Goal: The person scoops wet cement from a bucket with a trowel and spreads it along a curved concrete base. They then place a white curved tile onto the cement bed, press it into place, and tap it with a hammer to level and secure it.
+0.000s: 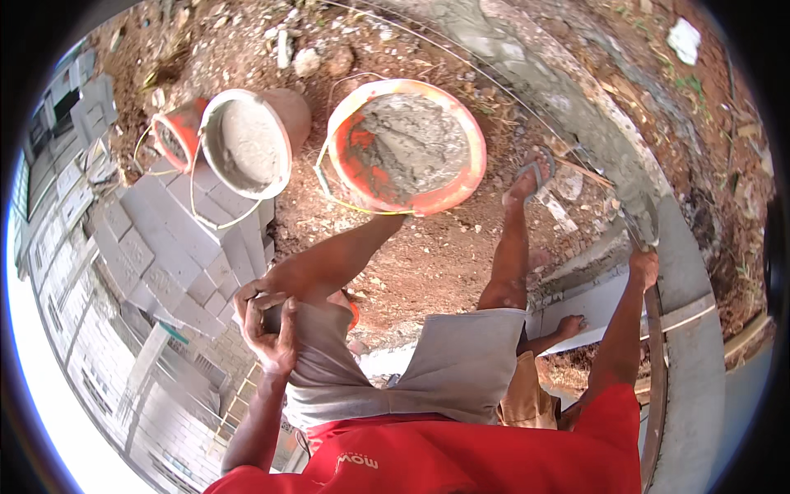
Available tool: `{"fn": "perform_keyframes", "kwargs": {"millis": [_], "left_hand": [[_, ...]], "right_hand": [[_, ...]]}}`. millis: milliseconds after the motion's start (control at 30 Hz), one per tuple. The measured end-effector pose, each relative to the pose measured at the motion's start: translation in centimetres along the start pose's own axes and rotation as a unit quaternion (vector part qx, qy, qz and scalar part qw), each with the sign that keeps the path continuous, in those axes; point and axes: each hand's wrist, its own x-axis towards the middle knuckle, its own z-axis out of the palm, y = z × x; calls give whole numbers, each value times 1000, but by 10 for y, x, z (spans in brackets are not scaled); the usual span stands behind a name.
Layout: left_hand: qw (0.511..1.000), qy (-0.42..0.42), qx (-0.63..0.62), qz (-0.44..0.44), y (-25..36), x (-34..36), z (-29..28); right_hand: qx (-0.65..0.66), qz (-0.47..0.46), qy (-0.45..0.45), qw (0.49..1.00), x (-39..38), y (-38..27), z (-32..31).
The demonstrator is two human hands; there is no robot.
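My right hand (644, 267) is closing fully around the handle of a trowel (635, 234), fingers wrapped with no gap showing, at the far right. Its blade is reaching forward into the wet mortar (638, 193) lying along the top of the low wall (691, 263). I am expecting the tool itself to be light and stiff, with most of the weight coming from whatever paste is clinging to the blade. The mortar is looking soft and sticky, so I am judging that it will be dragging at the metal and making a wet handle slippery. The handle is offering the right hold, close behind the blade, with my wrist staying free to tilt. My left hand (267, 329) is curling beside my bent knee; I cannot tell whether its fingers are holding anything. The orange bucket (471, 169) is holding more mortar in front of me; full like that, it is probably weighing plenty.
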Motion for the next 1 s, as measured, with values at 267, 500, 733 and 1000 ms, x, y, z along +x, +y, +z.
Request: {"fn": "perform_keyframes", "kwargs": {"millis": [267, 500, 733, 1000], "left_hand": [[976, 139, -147, -75, -22, -26, -17], [812, 290, -400, -310, -100, -67, -21], [592, 380, -551, -448, -308, -81, -85], [288, 415, -775, -380, -477, -28, -189]], "right_hand": [[235, -195, 118, 945, -57, -79, -77], [417, -291, -349, 787, -239, -192, -293], [172, -437, -357, 807, -294, -272, -283], [-69, -366, 41, 927, -362, -313, -249]]}}
